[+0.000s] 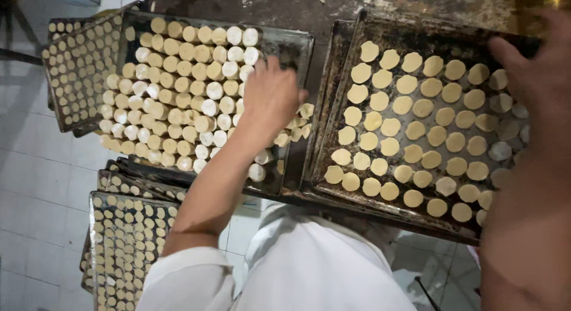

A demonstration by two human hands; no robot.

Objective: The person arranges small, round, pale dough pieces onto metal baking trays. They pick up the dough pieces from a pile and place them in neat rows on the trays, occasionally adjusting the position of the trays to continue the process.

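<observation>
Reaching over the left tray [285,40], the left hand [270,97] rests knuckles-up on the packed dough cylinders [178,91] at that tray's right edge; its fingers curl down among them, so whether it grips one cannot be told from above. The right hand [535,79] sits at the far right corner of the right tray [339,49], fingers spread loosely over the flat dough discs [410,129] laid in rows, holding nothing that shows. Both trays lie side by side on the dark worktop [297,7].

Doing this well probably means lifting one cylinder cleanly from the edge row without toppling its neighbours, and keeping the discs evenly spaced and apart.

More filled trays [128,239] stand lower down by the tiled floor [35,186], partly covered by the white sleeve [196,281]. The right forearm is blurred and close, hiding the right tray's near right corner, and the left fingertips are out of sight.
</observation>
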